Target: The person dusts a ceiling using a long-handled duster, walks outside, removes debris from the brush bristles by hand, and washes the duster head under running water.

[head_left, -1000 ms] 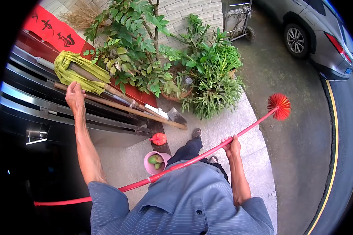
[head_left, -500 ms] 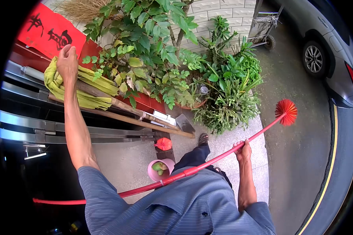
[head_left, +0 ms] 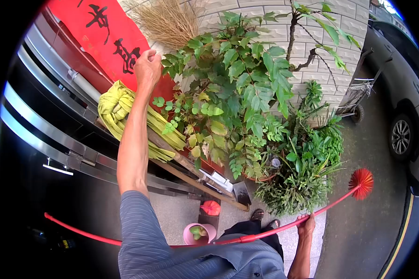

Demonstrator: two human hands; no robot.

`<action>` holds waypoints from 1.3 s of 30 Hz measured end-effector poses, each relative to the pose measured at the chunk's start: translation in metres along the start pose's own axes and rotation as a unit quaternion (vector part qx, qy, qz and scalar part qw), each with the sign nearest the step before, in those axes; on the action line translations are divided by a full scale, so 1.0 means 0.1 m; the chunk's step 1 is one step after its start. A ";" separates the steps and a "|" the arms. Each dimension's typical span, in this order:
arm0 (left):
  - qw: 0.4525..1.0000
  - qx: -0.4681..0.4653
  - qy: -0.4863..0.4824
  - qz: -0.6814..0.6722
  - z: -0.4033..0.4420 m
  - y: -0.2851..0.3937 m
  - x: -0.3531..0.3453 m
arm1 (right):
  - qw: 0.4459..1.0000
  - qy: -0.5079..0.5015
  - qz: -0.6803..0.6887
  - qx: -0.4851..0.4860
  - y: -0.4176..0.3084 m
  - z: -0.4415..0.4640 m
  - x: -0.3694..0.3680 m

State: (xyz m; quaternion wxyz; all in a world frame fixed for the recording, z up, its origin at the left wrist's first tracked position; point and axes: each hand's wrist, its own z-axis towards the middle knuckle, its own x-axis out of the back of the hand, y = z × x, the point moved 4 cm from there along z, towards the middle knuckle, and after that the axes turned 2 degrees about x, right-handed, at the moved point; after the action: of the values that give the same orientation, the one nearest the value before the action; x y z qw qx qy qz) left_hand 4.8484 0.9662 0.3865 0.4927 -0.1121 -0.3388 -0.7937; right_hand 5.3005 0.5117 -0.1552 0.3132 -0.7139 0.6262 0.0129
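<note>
The smooth red pole (head_left: 274, 230), tipped by a round, bristly brush head (head_left: 361, 184), lies in the right hand's (head_left: 306, 224) grip just below the plants (head_left: 293, 186), the head over open pavement (head_left: 354, 228) to their right. Left of them, the left hand (head_left: 148, 69), fingers curled closed, has risen from the yellow-green cloth (head_left: 165, 132) to the red banner's (head_left: 109, 37) edge; its contents cannot be told.

Glossy metal gate (head_left: 46, 144); matt red paper banner (head_left: 108, 42).
</note>
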 end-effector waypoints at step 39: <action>0.792 -0.394 -0.003 0.466 1.54 -0.21 -1.46 | 0.997 0.006 -0.016 0.081 -0.49 0.64 -1.17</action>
State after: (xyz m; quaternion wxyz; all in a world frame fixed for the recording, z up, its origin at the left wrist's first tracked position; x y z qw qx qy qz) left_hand 4.8778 1.1756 0.4174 0.7147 -0.4433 0.0951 -0.5326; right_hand 5.3435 0.6462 -0.1370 0.3666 -0.6962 0.6153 -0.0474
